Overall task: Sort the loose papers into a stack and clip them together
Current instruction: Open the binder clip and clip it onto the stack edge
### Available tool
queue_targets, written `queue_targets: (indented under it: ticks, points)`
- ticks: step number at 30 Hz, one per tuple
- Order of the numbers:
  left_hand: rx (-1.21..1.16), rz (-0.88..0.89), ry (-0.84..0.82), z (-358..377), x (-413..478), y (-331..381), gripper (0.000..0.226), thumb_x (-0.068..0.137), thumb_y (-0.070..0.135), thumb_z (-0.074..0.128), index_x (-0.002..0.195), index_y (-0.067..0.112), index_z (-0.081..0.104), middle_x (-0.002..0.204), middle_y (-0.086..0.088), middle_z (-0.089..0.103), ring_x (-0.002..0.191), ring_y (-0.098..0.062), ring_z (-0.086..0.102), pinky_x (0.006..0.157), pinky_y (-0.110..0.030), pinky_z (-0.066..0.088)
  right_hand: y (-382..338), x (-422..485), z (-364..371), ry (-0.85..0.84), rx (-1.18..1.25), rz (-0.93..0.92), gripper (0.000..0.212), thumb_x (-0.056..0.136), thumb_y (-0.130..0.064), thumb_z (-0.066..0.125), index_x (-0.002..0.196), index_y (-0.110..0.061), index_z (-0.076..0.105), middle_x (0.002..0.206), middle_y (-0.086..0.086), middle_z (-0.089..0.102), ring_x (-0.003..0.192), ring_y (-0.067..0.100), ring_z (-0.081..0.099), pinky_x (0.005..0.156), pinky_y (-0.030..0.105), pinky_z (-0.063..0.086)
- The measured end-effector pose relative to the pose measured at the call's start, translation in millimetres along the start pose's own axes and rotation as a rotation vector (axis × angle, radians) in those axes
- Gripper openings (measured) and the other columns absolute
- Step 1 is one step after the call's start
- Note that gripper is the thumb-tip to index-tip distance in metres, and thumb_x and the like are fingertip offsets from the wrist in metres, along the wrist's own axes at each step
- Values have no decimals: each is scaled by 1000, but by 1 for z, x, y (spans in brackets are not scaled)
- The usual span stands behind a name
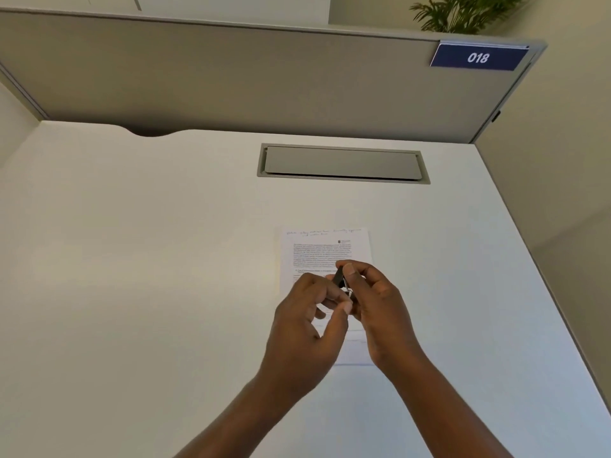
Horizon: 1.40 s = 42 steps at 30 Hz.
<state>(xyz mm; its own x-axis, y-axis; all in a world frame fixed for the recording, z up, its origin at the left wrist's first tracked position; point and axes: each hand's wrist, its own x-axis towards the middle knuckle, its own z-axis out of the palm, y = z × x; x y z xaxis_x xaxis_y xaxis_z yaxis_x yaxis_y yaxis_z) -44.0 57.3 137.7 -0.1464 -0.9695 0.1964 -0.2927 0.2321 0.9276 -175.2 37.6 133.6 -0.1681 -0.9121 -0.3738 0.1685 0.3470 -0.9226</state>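
A stack of printed papers (325, 249) lies flat on the white desk (132, 259), a handwritten line along its top edge. Above its lower half, both hands meet around a small black binder clip (340, 278) with silver wire handles. My right hand (377, 305) pinches the clip's black body between thumb and fingers. My left hand (310, 322) touches the clip's wire handles with its fingertips. The hands hide the middle and lower part of the papers. The clip is held above the sheet, not on its edge.
A grey cable hatch (342, 163) is set into the desk behind the papers. A grey partition (231, 71) with a blue sign reading 018 (478, 57) closes the back. The desk's right edge (542, 292) runs diagonally; a plant (463, 11) shows above the partition.
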Motion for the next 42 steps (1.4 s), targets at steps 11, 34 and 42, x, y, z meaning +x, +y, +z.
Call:
queue_targets:
  ticks: [11, 34, 42]
  points:
    - [99, 42, 80, -11, -4, 2, 5, 86, 10, 66, 89, 14, 66, 88, 11, 63, 85, -13, 64, 70, -27, 52, 3, -11, 16, 27, -73, -99, 17, 100, -26, 58, 108, -22, 72, 95, -6, 78, 87, 14, 75, 70, 20, 58]
    - [-255, -338, 110, -39, 10, -10, 16, 88, 7, 55, 97, 15, 66, 86, -3, 73, 70, -21, 67, 67, -34, 54, 8, -10, 8, -116, -86, -94, 24, 104, -26, 50, 111, -20, 72, 95, 7, 77, 72, 22, 68, 72, 32, 60]
    - [-27, -87, -41, -29, 4, -2, 5, 89, 13, 69, 87, 17, 69, 82, 7, 70, 77, -18, 68, 69, -22, 53, 6, -10, 11, -98, -134, -121, 20, 102, -22, 55, 107, -18, 74, 98, 10, 75, 83, 34, 70, 71, 36, 61]
